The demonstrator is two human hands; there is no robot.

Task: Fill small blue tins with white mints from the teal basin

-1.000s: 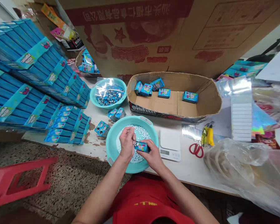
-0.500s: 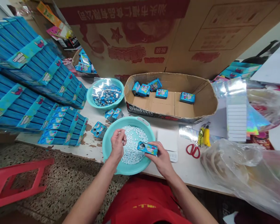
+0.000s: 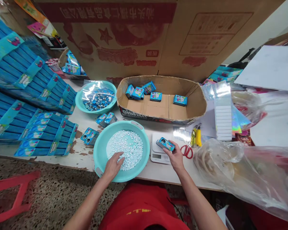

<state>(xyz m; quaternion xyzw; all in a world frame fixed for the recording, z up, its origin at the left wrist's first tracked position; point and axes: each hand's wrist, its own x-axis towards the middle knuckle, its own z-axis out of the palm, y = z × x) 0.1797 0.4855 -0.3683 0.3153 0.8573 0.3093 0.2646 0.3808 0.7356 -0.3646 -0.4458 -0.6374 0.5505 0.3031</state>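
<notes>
My right hand (image 3: 176,156) holds a small blue candy box (image 3: 166,143) with a round opening at one end, over the white digital scale (image 3: 156,157). I cannot tell whether the box touches the scale. My left hand (image 3: 113,165) reaches into the turquoise basin (image 3: 101,140), fingers stretched over the white candy tablets (image 3: 132,150). Left of the basin stand two small groups of similar boxes, one group (image 3: 89,136) near the table's paint-chipped edge and another group (image 3: 107,119) behind it.
Behind lies a cut cardboard box (image 3: 194,111) with several blue boxes. A second turquoise bowl (image 3: 79,101) holds round metallic pieces. Display packs (image 3: 45,134) are stacked at left. Red scissors (image 3: 187,151), a yellow cutter (image 3: 198,136) and a clear plastic bag (image 3: 242,172) lie at right.
My right hand has carried the candy box from above the basin rightward to the scale. My left hand has lowered onto the tablets and its fingers have spread. The view has shifted right.
</notes>
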